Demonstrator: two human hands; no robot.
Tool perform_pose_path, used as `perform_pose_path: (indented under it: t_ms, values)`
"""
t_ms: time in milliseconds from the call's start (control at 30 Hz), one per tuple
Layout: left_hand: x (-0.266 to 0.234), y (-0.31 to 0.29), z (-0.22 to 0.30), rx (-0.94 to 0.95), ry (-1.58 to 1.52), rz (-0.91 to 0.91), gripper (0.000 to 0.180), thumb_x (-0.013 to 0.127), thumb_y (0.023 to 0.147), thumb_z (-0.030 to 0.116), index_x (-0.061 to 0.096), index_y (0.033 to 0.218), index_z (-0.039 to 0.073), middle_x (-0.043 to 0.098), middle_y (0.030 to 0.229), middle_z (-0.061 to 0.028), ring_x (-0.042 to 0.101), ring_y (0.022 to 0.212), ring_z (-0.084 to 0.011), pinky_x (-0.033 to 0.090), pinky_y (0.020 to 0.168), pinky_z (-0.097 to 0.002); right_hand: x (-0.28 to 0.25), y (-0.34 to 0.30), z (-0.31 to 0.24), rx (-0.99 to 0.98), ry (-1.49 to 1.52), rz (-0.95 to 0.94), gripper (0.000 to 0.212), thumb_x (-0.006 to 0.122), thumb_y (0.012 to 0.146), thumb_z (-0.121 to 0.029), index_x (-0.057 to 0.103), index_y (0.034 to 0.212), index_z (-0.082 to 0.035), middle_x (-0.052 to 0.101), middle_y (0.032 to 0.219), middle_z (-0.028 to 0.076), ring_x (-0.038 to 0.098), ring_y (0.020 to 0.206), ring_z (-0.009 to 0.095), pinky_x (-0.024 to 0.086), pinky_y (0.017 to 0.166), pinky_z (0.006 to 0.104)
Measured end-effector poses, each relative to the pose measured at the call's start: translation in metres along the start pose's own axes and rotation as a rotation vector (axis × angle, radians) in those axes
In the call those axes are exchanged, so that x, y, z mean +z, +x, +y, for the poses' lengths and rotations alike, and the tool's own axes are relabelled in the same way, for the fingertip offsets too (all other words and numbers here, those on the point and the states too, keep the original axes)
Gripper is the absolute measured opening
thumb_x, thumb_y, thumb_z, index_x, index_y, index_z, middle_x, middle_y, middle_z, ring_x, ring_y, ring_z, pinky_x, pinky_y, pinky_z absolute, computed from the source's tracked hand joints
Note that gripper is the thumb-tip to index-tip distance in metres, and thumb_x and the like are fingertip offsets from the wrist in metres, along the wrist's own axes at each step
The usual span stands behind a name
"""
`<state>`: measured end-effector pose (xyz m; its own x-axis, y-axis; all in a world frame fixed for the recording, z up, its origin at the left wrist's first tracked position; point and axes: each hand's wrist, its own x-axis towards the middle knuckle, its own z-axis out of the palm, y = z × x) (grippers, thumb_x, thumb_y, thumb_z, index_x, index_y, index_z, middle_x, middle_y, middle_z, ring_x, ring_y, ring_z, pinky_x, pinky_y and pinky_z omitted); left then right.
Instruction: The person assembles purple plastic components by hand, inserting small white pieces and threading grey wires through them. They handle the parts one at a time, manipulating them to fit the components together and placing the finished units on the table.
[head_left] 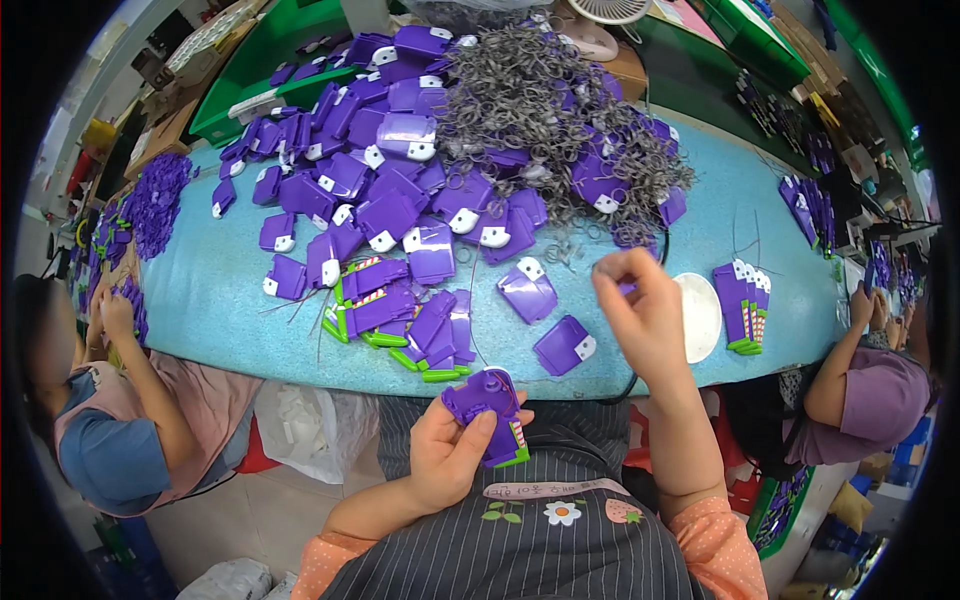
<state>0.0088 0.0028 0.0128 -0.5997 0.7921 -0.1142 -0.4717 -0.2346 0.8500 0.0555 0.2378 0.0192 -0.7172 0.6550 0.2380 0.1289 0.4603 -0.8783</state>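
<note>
One purple part point(466, 398) sits in your left hand point(447, 446), pinched between thumb and fingers. Your right hand point(640, 308) is raised farther forward, fingertips curled toward the thumb; whether they pinch anything, I cannot tell. Two shells point(562, 347) lie left of that hand, a white disc point(703, 320) just right. Beyond both hands spread a purple pile point(390, 214) and grey rings point(530, 105).

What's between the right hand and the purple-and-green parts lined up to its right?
In the head view, a round white dish-like thing lies between the right hand and the purple-and-green parts, partly hidden behind the hand.
</note>
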Motion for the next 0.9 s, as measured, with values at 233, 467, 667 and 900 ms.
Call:
perform_pose_path:
  t_ms: [233, 467, 667, 900]
  values:
    - [0.013, 0.069, -0.009, 0.046, 0.087, 0.002, 0.031, 0.045, 0.095, 0.009, 0.041, 0.123, -0.002, 0.057, 0.116, -0.0195, 0.064, 0.092, -0.0248, 0.054, 0.079, -0.0356, -0.015, -0.019, -0.006, -0.138, -0.180, -0.138, 0.009, 0.061, 0.082, -0.001, 0.053, 0.086, 0.000, 0.057, 0.082, 0.012, 0.061, 0.072, 0.023, 0.047, 0.058, 0.0312]
    - [0.019, 0.107, -0.022, -0.049, -0.071, -0.115, 0.028, 0.048, 0.094, 0.011, 0.043, 0.119, -0.002, 0.060, 0.108, -0.0173, 0.065, 0.090, -0.0236, 0.055, 0.078, -0.0348, -0.017, -0.027, 0.013, 0.181, 0.554, -0.124, 0.008, 0.061, 0.086, -0.005, 0.054, 0.087, 0.000, 0.058, 0.087, 0.006, 0.059, 0.073, 0.011, 0.045, 0.055, 0.0215]
    - [0.011, 0.112, -0.012, -0.135, -0.105, -0.039, 0.026, 0.049, 0.094, 0.012, 0.046, 0.116, -0.002, 0.062, 0.103, -0.0179, 0.066, 0.089, -0.0242, 0.055, 0.079, -0.0352, -0.035, -0.026, 0.008, 0.354, 0.523, -0.103, 0.009, 0.057, 0.089, -0.008, 0.055, 0.089, 0.000, 0.056, 0.090, 0.006, 0.055, 0.062, 0.007, 0.040, 0.050, 0.0181]
    - [0.020, 0.127, -0.001, -0.016, 0.002, 0.089, 0.023, 0.046, 0.095, 0.011, 0.048, 0.114, -0.002, 0.062, 0.104, -0.0167, 0.066, 0.088, -0.0251, 0.056, 0.075, -0.0343, -0.068, -0.026, 0.003, 0.188, 0.303, 0.055, 0.011, 0.053, 0.092, -0.009, 0.056, 0.088, 0.001, 0.056, 0.085, 0.004, 0.049, 0.062, 0.006, 0.039, 0.054, 0.0183]
